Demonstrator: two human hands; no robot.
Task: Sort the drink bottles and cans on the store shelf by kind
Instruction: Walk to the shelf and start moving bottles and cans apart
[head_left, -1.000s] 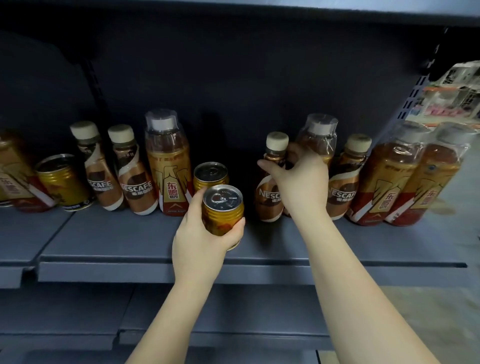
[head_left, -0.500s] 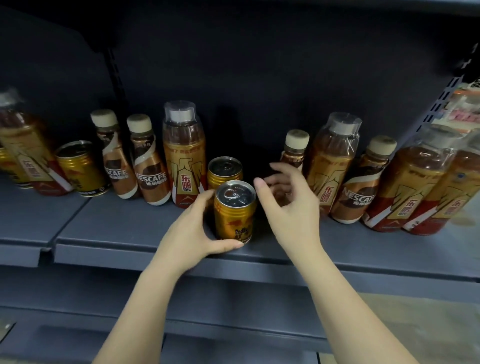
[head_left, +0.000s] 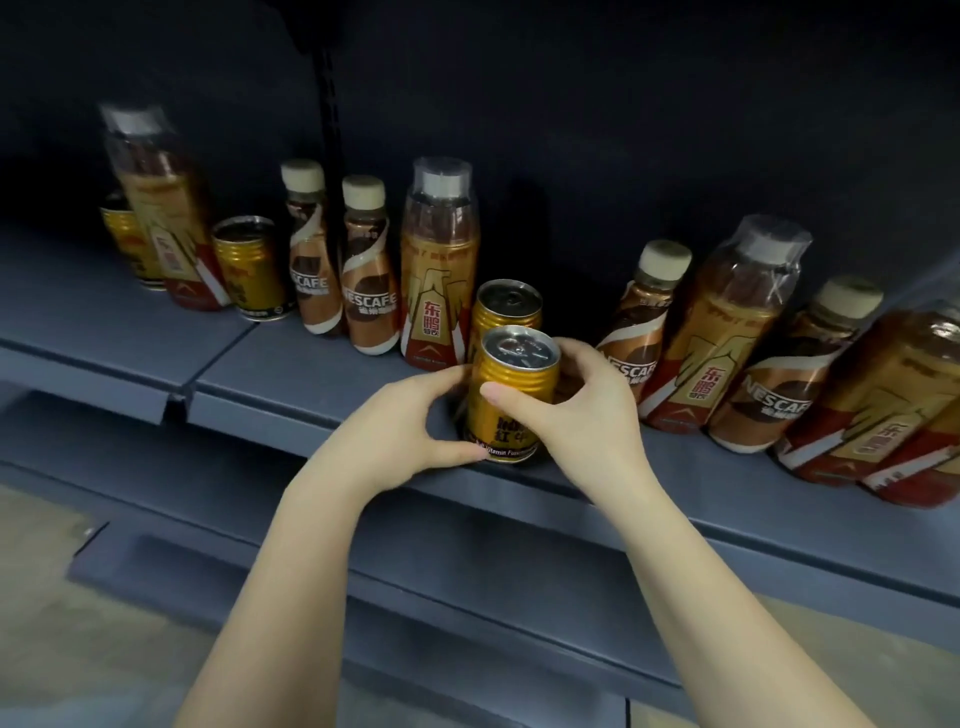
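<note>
A gold drink can (head_left: 511, 395) stands at the front edge of the grey shelf (head_left: 311, 384). My left hand (head_left: 400, 431) wraps its lower left side and my right hand (head_left: 576, 410) grips its right side, thumb across the front. A second gold can (head_left: 506, 309) stands right behind it. To the left are a tall amber bottle (head_left: 439, 275) and two Nescafe bottles (head_left: 366, 270) (head_left: 309, 249). To the right stand a Nescafe bottle (head_left: 641, 332), a tall amber bottle (head_left: 727, 332) and another Nescafe bottle (head_left: 789, 374).
Far left on the neighbouring shelf board stand a tall amber bottle (head_left: 161, 208) and two gold cans (head_left: 249, 270) (head_left: 124, 239). More amber bottles (head_left: 893, 410) crowd the far right. A lower shelf (head_left: 467, 597) runs beneath, with floor below left.
The can went from held in the air by my left hand to standing on the shelf edge. My right hand left the right-hand bottles and closed on the can. The view shifted left.
</note>
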